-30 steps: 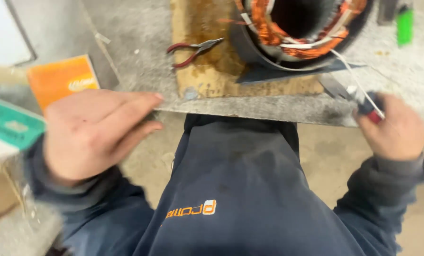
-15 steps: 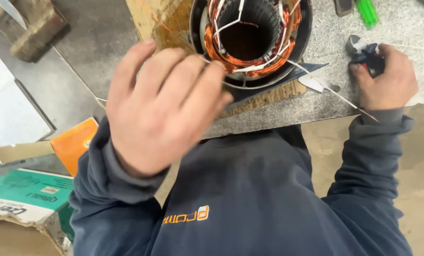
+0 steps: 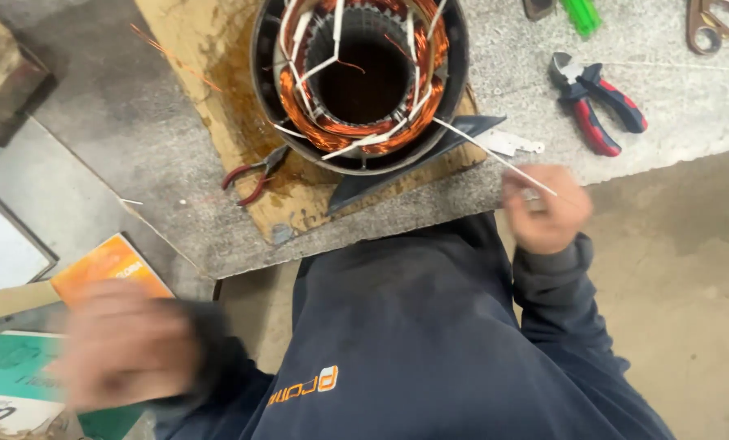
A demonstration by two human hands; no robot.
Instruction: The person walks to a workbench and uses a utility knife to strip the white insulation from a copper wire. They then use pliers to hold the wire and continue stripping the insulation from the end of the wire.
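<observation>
My right hand (image 3: 546,210) sits at the bench edge, fingers curled in and pinching the near end of a thin white strip (image 3: 495,155) that runs up and away from my fingertips into the copper windings of the stator (image 3: 360,81). The stator stands on a stained board (image 3: 209,98) just beyond my knuckles, bore facing up, with more white strips poking out of its slots. To do this well, I judge I should keep the pinch firm and low on the strip and hold it in line with its slot, so it doesn't kink or scrape the copper. My left hand (image 3: 128,342) is down by my hip over the orange and green boxes (image 3: 103,269), too blurred for me to tell whether its fingers are spread or closed. Red-handled cutters (image 3: 596,102) lie past my right fingertips, and small red pliers (image 3: 254,173) rest on the board, well left of them.
</observation>
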